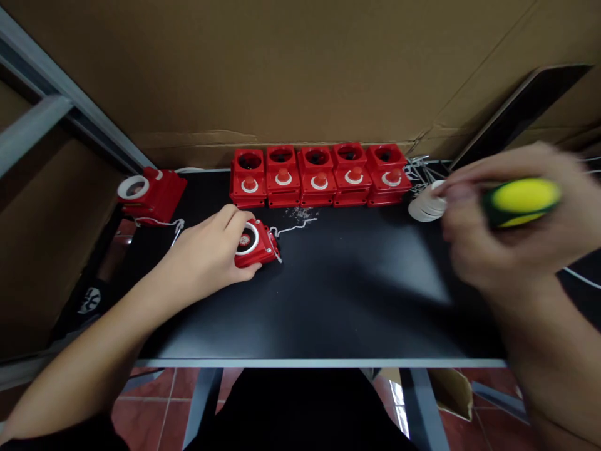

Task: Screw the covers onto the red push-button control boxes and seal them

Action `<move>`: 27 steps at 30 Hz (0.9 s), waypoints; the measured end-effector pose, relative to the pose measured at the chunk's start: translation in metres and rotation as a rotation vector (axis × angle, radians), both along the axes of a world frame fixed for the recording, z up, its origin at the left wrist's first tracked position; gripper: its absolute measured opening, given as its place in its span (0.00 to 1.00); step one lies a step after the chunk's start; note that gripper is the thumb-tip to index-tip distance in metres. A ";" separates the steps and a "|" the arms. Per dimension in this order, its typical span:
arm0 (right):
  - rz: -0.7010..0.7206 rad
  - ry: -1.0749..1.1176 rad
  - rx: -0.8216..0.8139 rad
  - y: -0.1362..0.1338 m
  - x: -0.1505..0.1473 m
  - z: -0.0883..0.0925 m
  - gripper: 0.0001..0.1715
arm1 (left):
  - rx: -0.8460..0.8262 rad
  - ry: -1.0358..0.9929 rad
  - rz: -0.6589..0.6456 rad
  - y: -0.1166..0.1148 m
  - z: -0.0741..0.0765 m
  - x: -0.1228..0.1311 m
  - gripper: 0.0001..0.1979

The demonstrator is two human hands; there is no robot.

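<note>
My left hand (213, 247) is closed around a small red box (257, 247) with a white ring on its face, resting on the black table. A white cord (298, 226) trails from the box to the right. My right hand (521, 219), blurred by motion, grips a screwdriver (523, 200) by its yellow and dark green handle. Its shaft is hidden behind the fingers. The fingertips of that hand are beside a stack of white rings (426, 205), and I cannot tell whether they touch it.
Several red boxes with round buttons (320, 178) stand in a row along the cardboard wall (300, 75). Another red box with a white ring (157, 194) is at the left. Thin metal pieces (421, 170) lie behind the rings. A grey metal frame (79, 94) rises at the left.
</note>
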State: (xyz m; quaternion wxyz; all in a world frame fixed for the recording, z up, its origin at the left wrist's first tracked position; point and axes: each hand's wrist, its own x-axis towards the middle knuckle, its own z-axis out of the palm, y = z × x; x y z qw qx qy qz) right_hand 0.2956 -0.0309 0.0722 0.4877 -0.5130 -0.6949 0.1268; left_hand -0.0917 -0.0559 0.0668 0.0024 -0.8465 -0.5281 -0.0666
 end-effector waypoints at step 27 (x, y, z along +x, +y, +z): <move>0.599 -0.308 0.361 -0.003 -0.046 -0.025 0.11 | 0.032 -0.305 -0.241 -0.014 -0.015 0.025 0.31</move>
